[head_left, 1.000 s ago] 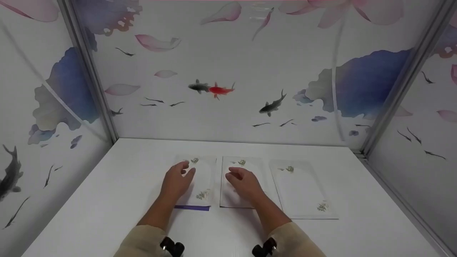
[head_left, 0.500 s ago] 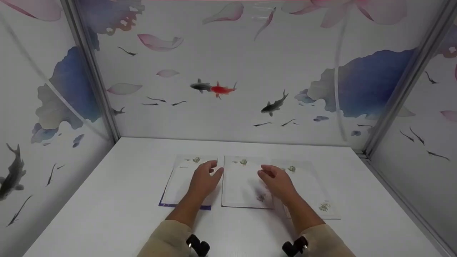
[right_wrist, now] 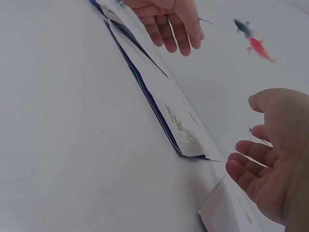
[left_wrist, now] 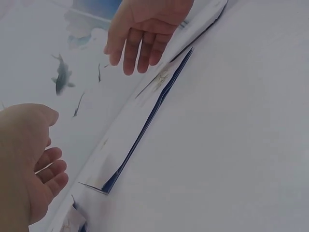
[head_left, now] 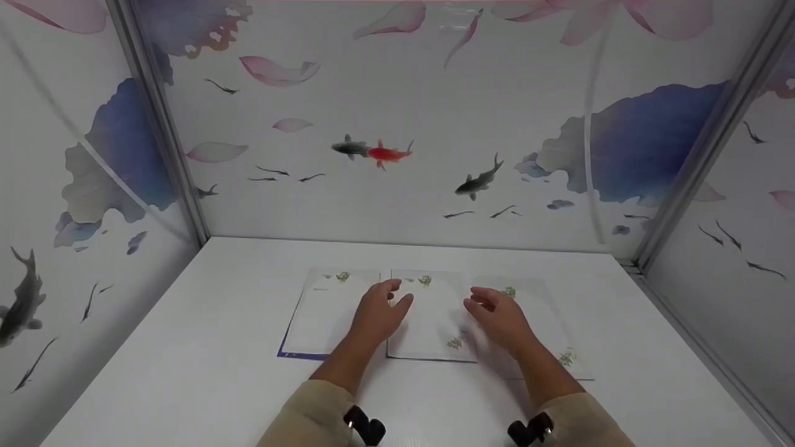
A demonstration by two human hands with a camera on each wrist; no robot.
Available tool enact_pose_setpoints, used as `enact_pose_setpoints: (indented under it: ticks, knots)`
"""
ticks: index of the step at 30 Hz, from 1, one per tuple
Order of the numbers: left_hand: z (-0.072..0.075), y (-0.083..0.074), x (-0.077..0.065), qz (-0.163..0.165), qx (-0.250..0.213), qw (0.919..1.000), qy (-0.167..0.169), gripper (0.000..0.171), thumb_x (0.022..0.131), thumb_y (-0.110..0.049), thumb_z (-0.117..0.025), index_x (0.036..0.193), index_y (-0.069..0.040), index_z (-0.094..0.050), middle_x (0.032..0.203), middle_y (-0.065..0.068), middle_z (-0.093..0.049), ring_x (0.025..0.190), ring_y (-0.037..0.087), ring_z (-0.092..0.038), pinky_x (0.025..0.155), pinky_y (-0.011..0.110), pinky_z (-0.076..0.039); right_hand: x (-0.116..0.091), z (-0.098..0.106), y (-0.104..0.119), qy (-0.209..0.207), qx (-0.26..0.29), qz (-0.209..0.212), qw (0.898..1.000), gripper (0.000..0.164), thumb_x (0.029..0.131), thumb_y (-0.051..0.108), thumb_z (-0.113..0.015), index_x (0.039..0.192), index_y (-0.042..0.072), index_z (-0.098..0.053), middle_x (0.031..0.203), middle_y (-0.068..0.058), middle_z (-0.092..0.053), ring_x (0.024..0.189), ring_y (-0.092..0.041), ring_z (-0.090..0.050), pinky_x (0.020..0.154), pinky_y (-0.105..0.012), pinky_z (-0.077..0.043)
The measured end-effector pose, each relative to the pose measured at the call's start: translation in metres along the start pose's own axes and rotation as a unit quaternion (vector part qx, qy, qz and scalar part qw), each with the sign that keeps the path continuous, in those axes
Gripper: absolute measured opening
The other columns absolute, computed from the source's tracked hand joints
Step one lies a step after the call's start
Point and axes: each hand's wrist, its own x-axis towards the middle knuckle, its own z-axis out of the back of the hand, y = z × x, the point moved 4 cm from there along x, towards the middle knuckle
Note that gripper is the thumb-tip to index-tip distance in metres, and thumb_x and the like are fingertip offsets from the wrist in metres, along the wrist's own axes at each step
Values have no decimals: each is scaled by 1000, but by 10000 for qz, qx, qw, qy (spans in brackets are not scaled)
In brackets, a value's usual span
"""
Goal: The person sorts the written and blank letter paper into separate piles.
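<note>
Three white-paged booklets with small printed plants lie in a row on the table: a left booklet (head_left: 310, 323) with a blue lower edge, a middle booklet (head_left: 417, 323) and a right booklet (head_left: 541, 313). My left hand (head_left: 380, 313) hovers above the gap between the left and middle booklets, fingers loosely bent, holding nothing. Over the border of the middle and right booklets is my right hand (head_left: 502, 320), also holding nothing, its fingers relaxed. In the right wrist view, a booklet (right_wrist: 166, 113) shows blue layers along its edge, apart from the right hand (right_wrist: 270, 159).
The white table (head_left: 186, 347) is bounded by a back wall (head_left: 372, 211) and side walls printed with fish, petals and lotus leaves. Metal posts (head_left: 163, 124) stand at the corners. A black clip-like device (head_left: 365, 427) sits at each sleeve.
Both hands have moved to the right, the left from over the left booklet and the right from over the middle one. The left booklet's lower left corner has come into view.
</note>
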Motion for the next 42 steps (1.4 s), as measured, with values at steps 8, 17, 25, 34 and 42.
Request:
enact_pose_setpoints:
  ticks: [8,17,25,34,42]
  knots:
    - [-9,10,-5,-3,558,9945,882,72,100,-53,-70,160,-21,-48,173,8,-40,162,32,-36,132,55,-33,-5,-7,1,532,-614,-29,9967,73,98,53,-73,160,22,-51,166,-13,-50,154,-39,-47,124,-62,-41]
    - [-17,13,-13,-554,1676,9667,1854,93,92,-64,-73,165,-15,-42,177,10,-32,166,34,-27,133,57,-30,-9,-20,1,1221,-1658,334,9780,84,87,51,-86,158,19,-54,171,-11,-43,162,-39,-35,131,-63,-30]
    - [-23,13,-16,-756,2353,9487,1972,99,89,-67,-76,164,-11,-42,177,10,-31,166,32,-25,134,52,-30,-11,-27,3,1416,-2331,507,9607,82,85,47,-89,155,18,-58,173,-7,-41,163,-36,-33,133,-60,-28]
    - [-24,12,-18,-727,2538,9448,1942,97,90,-64,-77,164,-12,-43,177,8,-31,167,30,-25,134,50,-30,-13,-27,5,1486,-2493,509,9556,82,86,45,-90,155,16,-58,173,-9,-40,163,-37,-32,133,-60,-27]
    - [-22,10,-20,-721,2502,9467,1896,94,91,-63,-77,163,-12,-45,176,8,-34,166,31,-28,133,50,-32,-14,-26,5,1579,-2505,474,9540,82,88,46,-88,157,17,-55,174,-7,-38,164,-36,-30,133,-60,-27]
